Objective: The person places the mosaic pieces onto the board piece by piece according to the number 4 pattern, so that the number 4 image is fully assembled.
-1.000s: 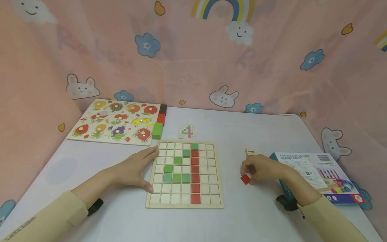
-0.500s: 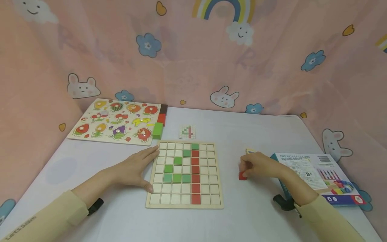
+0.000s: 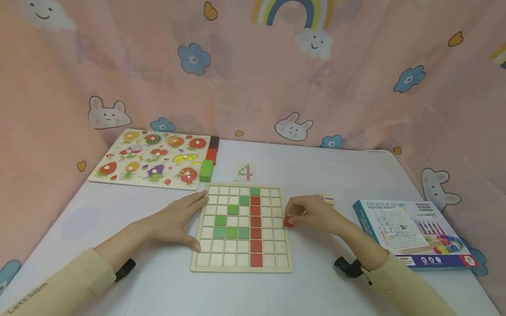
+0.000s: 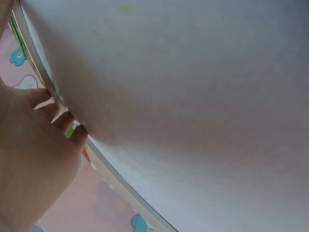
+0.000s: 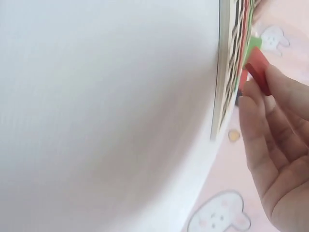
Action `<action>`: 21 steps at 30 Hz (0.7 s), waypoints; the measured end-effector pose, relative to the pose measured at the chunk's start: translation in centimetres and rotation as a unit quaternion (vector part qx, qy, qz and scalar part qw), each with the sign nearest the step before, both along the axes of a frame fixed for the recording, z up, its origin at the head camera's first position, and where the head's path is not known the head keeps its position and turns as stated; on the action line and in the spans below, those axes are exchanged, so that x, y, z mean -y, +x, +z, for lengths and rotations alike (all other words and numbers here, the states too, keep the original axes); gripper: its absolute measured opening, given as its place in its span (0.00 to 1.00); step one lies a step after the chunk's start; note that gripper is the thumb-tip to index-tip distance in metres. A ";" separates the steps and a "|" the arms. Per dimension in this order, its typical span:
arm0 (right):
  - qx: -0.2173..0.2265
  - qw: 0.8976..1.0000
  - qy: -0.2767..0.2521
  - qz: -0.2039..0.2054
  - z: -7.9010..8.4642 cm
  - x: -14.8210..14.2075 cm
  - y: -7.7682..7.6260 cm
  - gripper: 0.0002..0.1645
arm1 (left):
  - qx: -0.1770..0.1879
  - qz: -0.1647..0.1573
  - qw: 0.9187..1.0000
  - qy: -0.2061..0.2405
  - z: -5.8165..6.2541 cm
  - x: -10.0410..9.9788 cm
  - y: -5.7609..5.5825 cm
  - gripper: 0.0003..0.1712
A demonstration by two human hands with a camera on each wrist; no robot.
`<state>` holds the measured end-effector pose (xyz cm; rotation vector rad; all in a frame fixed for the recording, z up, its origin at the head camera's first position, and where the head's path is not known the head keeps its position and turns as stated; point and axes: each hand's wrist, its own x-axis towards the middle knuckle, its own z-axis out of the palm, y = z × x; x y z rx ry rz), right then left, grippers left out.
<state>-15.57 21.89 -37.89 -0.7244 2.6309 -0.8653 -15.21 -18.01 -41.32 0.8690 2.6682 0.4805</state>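
Note:
A wooden grid board (image 3: 241, 269) lies on the table, with green tiles (image 3: 231, 232) set in a slanting line and a short row. A column of red tiles (image 3: 255, 221) runs down it below one green tile. My left hand (image 3: 170, 221) rests along the board's left edge, fingers and thumb spread and touching the frame. Between thumb and fingertips my right hand (image 3: 316, 213) pinches a small red square tile (image 5: 259, 70), held tilted at the board's right edge. A small card (image 3: 245, 172) behind the board shows a similar green and red pattern.
Back left lies a fruit puzzle board (image 3: 150, 158), with green (image 3: 206, 171), red (image 3: 211, 156) and dark (image 3: 214, 143) blocks at its right end. A pale yellow piece (image 3: 328, 199) lies behind my right hand. A blue and white box (image 3: 415, 232) stands on the right.
My right hand has picked up the red tile from the table on the right and carried it left to the board's edge. The left hand has stayed in place.

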 end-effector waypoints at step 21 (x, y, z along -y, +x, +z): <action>0.060 0.997 -0.017 0.036 -1.5 4.8 0.5 0.05 | -0.003 0.000 1.000 -0.003 -0.1 0.0 0.0 0.76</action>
